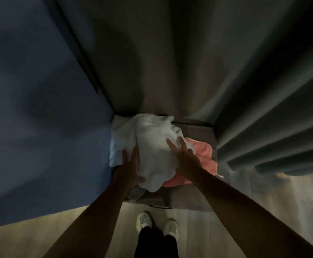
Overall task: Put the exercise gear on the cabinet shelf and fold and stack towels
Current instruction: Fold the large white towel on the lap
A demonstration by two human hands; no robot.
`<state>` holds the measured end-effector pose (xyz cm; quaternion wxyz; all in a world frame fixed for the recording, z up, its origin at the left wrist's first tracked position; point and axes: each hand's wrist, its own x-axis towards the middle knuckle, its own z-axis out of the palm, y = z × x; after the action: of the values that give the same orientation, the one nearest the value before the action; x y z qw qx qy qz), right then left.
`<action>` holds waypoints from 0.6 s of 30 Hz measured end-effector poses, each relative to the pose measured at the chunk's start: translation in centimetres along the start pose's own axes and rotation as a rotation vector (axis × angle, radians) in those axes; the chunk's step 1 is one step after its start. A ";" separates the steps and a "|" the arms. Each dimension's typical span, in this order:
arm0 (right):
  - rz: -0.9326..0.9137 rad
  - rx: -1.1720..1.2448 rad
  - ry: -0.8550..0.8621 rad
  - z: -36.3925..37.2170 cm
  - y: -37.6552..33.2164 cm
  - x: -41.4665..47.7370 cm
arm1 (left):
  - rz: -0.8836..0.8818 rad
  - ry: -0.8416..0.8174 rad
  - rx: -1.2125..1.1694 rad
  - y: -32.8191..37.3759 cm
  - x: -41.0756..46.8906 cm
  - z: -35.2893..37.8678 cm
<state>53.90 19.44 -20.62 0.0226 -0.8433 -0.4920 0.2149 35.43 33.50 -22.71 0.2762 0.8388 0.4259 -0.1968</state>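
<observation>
A crumpled white towel (152,144) lies in a heap on a low grey surface (194,135) in the corner. A pink towel (204,155) lies partly under it on the right. My left hand (130,168) lies against the white towel's left side, fingers straight and the thumb at the towel's lower edge. My right hand (183,155) rests flat on top of the white towel's right part with fingers spread. The scene is dim and blurred.
A blue wall (40,108) stands close on the left. A grey curtain (263,118) hangs in folds at the back and right. My feet in white shoes (144,220) stand on a light wooden floor (40,235) just before the surface.
</observation>
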 end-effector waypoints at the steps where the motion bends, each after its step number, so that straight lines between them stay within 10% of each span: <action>1: -0.008 0.090 0.006 0.3 0.0 0.6 | -0.021 0.031 -0.087 0.0 0.4 0.3; 8: -0.137 0.353 0.145 -2.2 -3.2 2.1 | 0.121 0.245 -0.220 1.6 0.4 -4.3; 14: -0.140 0.884 -0.061 -9.9 -7.6 2.7 | 0.404 0.411 -0.260 4.9 -2.3 -14.6; 18: -0.153 0.756 0.058 -13.6 -9.4 3.7 | 0.442 0.420 -0.512 6.0 -3.6 -18.9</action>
<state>52.97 29.79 -7.22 0.3616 -0.7422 -0.4388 0.3548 40.13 40.38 -4.33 0.4190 0.8363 0.3175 0.1557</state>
